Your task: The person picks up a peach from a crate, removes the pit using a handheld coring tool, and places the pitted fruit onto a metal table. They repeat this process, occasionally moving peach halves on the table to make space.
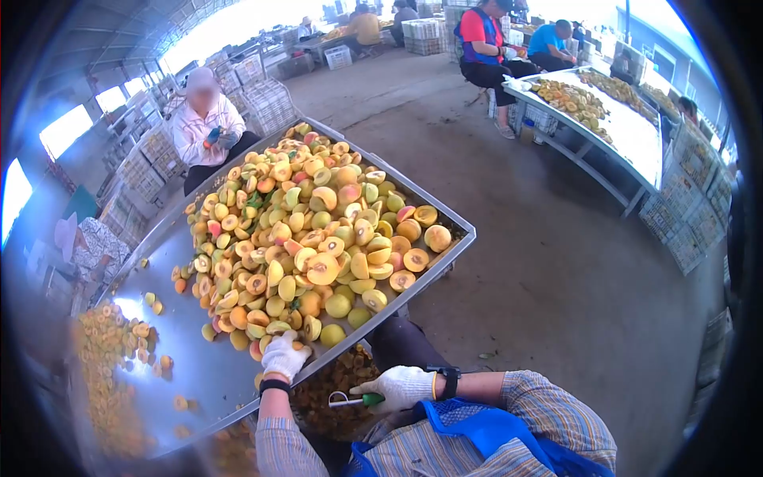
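Observation:
A large heap of halved peaches (322, 269), yellow to orange with some red skins, lies on the metal table (187, 318) in front of me. At the heap's near edge, my left hand (286, 356) in a white knit glove has its fingers closed around a peach half (298, 345); part of the fruit is hidden by the glove. My right hand (404, 388), gloved too, grips a pitting knife (372, 399) with a green handle and a curved metal loop. That hand is just off the table's edge, above a container of dark orange pieces (338, 385).
Across the table's far corner sits a person in a light jacket (203, 131); another is at the left edge (87, 246). More workers sit around a second fruit table (628, 119) at right. Stacked crates (687, 199) stand beside it. Smaller fruit pieces (111, 366) lie at left.

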A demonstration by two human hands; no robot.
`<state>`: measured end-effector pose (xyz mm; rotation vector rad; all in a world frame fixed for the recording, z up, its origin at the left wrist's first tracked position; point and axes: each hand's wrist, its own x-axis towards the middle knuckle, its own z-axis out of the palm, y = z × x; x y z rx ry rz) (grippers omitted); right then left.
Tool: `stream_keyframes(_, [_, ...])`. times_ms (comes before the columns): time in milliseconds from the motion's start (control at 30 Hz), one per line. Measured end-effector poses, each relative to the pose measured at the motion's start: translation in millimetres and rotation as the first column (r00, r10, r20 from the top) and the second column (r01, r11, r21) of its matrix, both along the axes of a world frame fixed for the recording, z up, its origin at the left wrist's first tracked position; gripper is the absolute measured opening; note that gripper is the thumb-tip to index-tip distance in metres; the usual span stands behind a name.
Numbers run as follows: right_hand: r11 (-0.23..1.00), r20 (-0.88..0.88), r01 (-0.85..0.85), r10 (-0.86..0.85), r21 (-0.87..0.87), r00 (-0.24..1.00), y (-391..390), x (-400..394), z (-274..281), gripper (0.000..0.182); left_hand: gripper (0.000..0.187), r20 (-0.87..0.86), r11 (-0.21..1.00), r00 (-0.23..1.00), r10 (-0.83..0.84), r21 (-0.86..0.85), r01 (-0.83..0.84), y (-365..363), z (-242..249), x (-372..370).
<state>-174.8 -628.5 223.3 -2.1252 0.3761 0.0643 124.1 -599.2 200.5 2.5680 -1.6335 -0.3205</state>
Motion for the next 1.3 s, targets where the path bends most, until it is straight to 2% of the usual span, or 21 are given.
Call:
stream_keyframes(33, [0.998, -0.081, 0.04, -0.036, 0.045, 0.996, -5.2, -2.4, 10.4, 0.061, 0.054, -0.231, 0.992, 0.971, 0.065, -0.095, -0.088, 8.4, -1.8, 9.0])
stream_keyframes(67, [0.992, 0.053, 0.12, -0.119, -0.027, 0.992, -5.8, -6.3, -0.3, 0.055, 0.05, -0.523, 0.949, 0.841, 0.134, -0.178, -0.262, 14.5, -8.4, 11.4])
stream_keyframes(100, [0.989, 0.034, 0.14, -0.139, -0.049, 0.99, -8.6, -8.5, -1.1, 0.048, 0.048, -0.806, 0.911, 0.591, -0.033, -0.267, -0.314, 21.0, -14.9, 20.5])
stream_keyframes(133, [0.989, 0.019, 0.136, -0.135, -0.066, 0.991, -11.8, -6.3, 1.9, 0.042, 0.046, -0.935, 0.847, 0.271, -0.23, -0.329, -0.418, 32.7, 3.8, 20.2])
stream_keyframes(167, [0.981, 0.027, 0.18, -0.178, -0.073, 0.984, -9.3, -5.8, 6.2, 0.039, 0.045, -0.941, 0.759, 0.058, -0.333, -0.305, -0.576, 52.6, 15.3, 7.6])
stream_keyframes(200, [0.975, 0.038, 0.208, -0.205, -0.077, 0.978, -5.3, -2.8, 11.9, 0.036, 0.045, -0.875, 0.642, -0.112, -0.47, -0.253, -0.724, 63.3, 49.1, -26.5])
stream_keyframes(267, [0.969, 0.036, 0.218, -0.215, -0.115, 0.976, 3.0, 4.8, 29.2, 0.038, 0.052, -0.814, 0.646, -0.165, -0.557, -0.301, -0.702, 89.6, 68.2, -42.0])
stream_keyframes(333, [0.97, 0.066, 0.226, -0.22, -0.087, 0.973, 20.2, 12.3, 52.7, 0.041, 0.053, -0.763, 0.646, -0.242, -0.6, -0.283, -0.709, 113.3, 63.6, -52.8])
stream_keyframes(367, [0.958, 0.132, 0.218, -0.196, -0.188, 0.972, 36.3, 21.5, 52.9, 0.049, 0.053, -0.742, 0.58, -0.211, -0.636, -0.279, -0.765, 138.1, 61.2, -68.3])
stream_keyframes(433, [0.969, 0.176, 0.164, -0.132, -0.186, 0.976, 55.9, 26.1, 68.0, 0.05, 0.052, -0.659, 0.469, -0.149, -0.737, -0.34, -0.815, 147.7, 65.7, -89.8])
stream_keyframes(467, [0.968, 0.178, 0.138, -0.1, -0.212, 0.979, 64.5, 28.3, 74.1, 0.05, 0.052, -0.638, 0.394, -0.074, -0.767, -0.376, -0.839, 154.2, 61.3, -95.4])
stream_keyframes(533, [0.962, 0.2, 0.115, -0.066, -0.248, 0.978, 78.6, 36.1, 75.1, 0.05, 0.046, -0.572, 0.419, -0.162, -0.805, -0.352, -0.837, 170.4, 60.6, -100.0])
stream_keyframes(667, [0.922, 0.289, 0.14, -0.032, -0.361, 0.957, 87.8, 45.4, 64.7, 0.048, 0.047, -0.559, 0.413, -0.169, -0.812, -0.346, -0.842, 184.0, 65.3, -113.6])
stream_keyframes(767, [0.907, 0.213, 0.124, -0.039, -0.403, 0.976, 87.1, 44.8, 63.0, 0.044, 0.047, -0.555, 0.398, -0.167, -0.815, -0.327, -0.857, 180.3, 59.8, -117.4])
stream_keyframes(933, [0.913, 0.234, 0.146, -0.057, -0.382, 0.971, 83.1, 40.1, 57.1, 0.044, 0.043, -0.501, 0.418, -0.23, -0.834, -0.302, -0.857, 170.9, 58.3, -125.9])
stream_keyframes(1100, [0.92, 0.182, 0.123, -0.058, -0.372, 0.982, 79.4, 34.4, 56.6, 0.04, 0.041, -0.576, 0.437, -0.236, -0.783, -0.238, -0.867, 165.1, 61.1, -135.5])
stream_keyframes(1200, [0.948, 0.164, 0.074, -0.023, -0.311, 0.986, 77.2, 40.4, 44.6, 0.037, 0.042, -0.631, 0.426, -0.236, -0.739, -0.166, -0.89, 161.9, 60.4, -134.9])
stream_keyframes(1267, [0.983, 0.151, -0.018, 0.046, -0.181, 0.988, 72.8, 47.2, 32.5, 0.035, 0.044, -0.662, 0.411, -0.239, -0.71, -0.115, -0.904, 159.3, 59.6, -132.4])
stream_keyframes(1300, [0.97, 0.12, -0.042, 0.073, -0.24, 0.99, 70.1, 52.3, 29.1, 0.034, 0.047, -0.724, 0.405, -0.221, -0.653, -0.087, -0.91, 157.7, 61.8, -131.1])
